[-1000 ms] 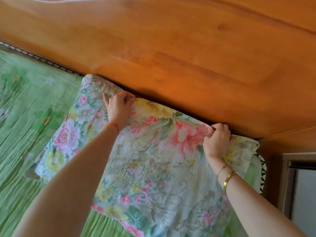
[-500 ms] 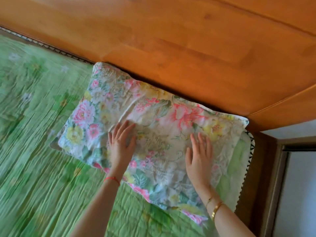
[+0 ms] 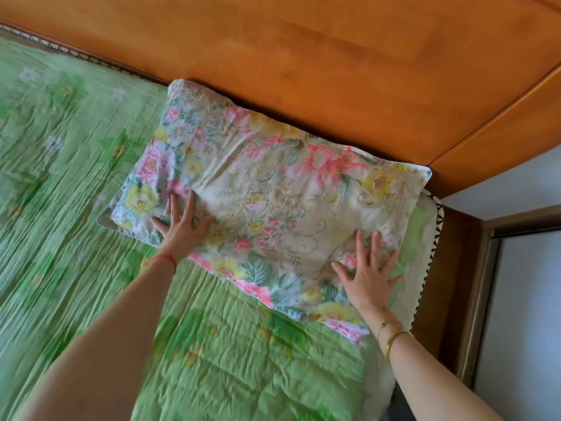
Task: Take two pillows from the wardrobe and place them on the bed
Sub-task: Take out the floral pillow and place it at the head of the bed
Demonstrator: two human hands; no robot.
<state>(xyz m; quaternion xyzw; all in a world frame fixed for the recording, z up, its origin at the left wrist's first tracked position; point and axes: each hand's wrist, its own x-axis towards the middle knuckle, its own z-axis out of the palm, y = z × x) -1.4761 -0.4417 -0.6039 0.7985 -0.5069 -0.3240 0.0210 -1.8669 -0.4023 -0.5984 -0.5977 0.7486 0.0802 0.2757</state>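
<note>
Slid apart since half a second ago, from the middle of floral pillow [image 3: 273, 192] toward its near corners. Pressing down with left hand [image 3: 182, 227] and right hand [image 3: 368, 276], both flat, fingers straight and splayed, gripping nothing. Set on green bedspread [image 3: 227, 360], far side against wooden headboard [image 3: 303, 71]. Probably halfway: one placed, no second pillow in sight. Tight at bed's right edge beside pillow's end; open bedspread leftward for another.

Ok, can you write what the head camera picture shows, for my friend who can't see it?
A person's left hand and right hand press flat, fingers spread, on a flowery pillow. The pillow lies on a green quilted bed, its far edge along an orange wooden headboard.
</note>
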